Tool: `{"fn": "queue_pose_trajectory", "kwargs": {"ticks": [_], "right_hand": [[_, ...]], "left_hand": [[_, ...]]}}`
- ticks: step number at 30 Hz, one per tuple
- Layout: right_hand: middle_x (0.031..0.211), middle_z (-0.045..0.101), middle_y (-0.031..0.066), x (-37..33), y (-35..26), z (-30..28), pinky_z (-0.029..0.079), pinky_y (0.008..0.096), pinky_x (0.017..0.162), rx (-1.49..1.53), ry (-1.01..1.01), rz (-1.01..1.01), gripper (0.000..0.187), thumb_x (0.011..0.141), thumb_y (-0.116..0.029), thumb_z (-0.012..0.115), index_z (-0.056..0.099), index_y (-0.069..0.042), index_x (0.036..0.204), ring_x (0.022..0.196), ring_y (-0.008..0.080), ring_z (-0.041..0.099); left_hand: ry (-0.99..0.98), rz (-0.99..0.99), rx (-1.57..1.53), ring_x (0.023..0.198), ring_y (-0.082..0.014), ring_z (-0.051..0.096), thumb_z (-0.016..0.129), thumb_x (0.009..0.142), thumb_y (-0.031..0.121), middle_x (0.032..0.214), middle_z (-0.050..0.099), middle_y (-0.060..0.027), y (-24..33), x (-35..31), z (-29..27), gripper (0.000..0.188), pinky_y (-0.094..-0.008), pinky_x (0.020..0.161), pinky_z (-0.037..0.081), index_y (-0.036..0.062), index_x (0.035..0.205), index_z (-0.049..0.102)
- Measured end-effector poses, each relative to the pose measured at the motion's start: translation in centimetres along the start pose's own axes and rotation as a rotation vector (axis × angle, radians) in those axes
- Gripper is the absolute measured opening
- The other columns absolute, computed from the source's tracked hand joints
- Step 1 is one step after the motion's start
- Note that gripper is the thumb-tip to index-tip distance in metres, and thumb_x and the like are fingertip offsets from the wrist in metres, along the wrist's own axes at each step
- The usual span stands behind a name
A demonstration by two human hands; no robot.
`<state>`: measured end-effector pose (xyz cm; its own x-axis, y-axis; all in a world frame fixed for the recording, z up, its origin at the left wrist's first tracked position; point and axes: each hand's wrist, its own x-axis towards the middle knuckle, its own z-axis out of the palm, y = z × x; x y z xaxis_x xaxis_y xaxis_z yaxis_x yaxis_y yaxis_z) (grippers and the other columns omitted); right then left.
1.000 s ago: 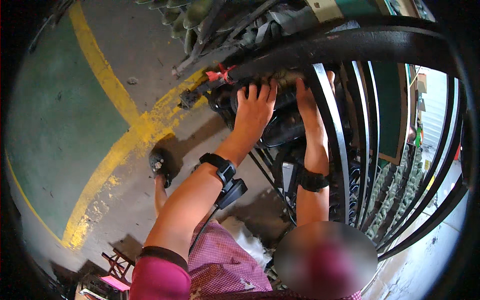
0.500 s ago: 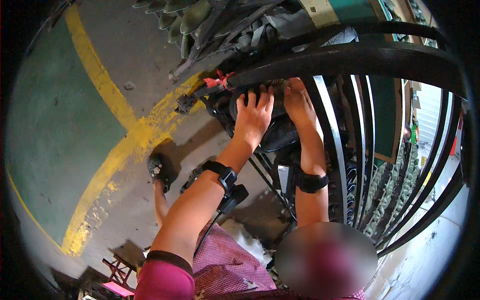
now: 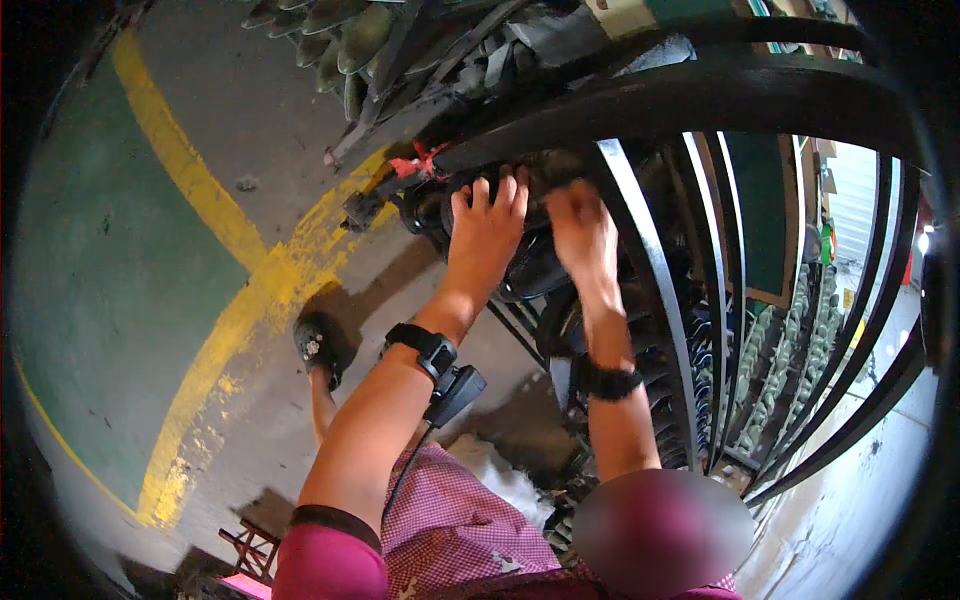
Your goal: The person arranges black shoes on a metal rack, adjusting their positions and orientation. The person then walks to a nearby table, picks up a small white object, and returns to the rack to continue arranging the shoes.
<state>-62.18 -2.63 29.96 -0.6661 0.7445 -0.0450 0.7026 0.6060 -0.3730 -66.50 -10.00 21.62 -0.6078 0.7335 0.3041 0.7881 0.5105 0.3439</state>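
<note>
My left hand [image 3: 487, 232] lies over a dark, rounded thing under the top of a black metal rack [image 3: 700, 95], fingers bent over its far edge. Close on its right, my right hand [image 3: 585, 235] hangs over the same dark area, its fingers smeared by motion. Below and between the hands shows a glossy black thing [image 3: 530, 275], perhaps a shoe; its kind is not plain in the shadow. A red strip of cloth [image 3: 420, 162] is tied near the rack's left end, just beyond my left hand.
Upright black bars [image 3: 650, 255] stand right of my right arm. Pale green shoe-last shapes [image 3: 365, 42] hang at the upper left, with further rows [image 3: 795, 350] at right. A yellow line [image 3: 185, 145] crosses the floor. A dark clog [image 3: 315, 345] is on a foot at left.
My right hand has come back toward me and slightly left, and is now blurred. My left hand stays bent over the dark thing. The whole view has shifted a little.
</note>
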Motion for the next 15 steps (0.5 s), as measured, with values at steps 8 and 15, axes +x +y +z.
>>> {"fn": "queue_pose_trajectory", "kwargs": {"ticks": [8,15], "right_hand": [[0.054,0.034,0.0134,-18.2,3.2,1.2,0.033,0.0305,0.046,0.532,-0.41,0.166,0.021,0.076,-0.012,0.05,0.041,0.002,0.063,0.051,0.0105,0.032],[0.05,0.039,0.0157,-26.3,4.6,-2.3,0.03,0.035,0.042,0.482,-0.457,0.405,0.029,0.08,-0.024,0.051,0.047,0.003,0.068,0.042,0.0196,0.035]], "left_hand": [[-0.13,-0.02,-0.115,0.099,-0.0246,0.043,0.068,0.063,0.03,0.116,0.043,-0.0051,-0.3,-0.2,-2.1,0.072,-0.0395,0.081,0.037,0.0127,0.125,0.034],[-0.265,-0.209,-0.569,0.11,-0.0336,0.041,0.056,0.076,0.019,0.123,0.041,-0.0161,-4.6,-10.8,-5.3,0.058,-0.039,0.089,0.035,0.0022,0.126,0.03]]}}
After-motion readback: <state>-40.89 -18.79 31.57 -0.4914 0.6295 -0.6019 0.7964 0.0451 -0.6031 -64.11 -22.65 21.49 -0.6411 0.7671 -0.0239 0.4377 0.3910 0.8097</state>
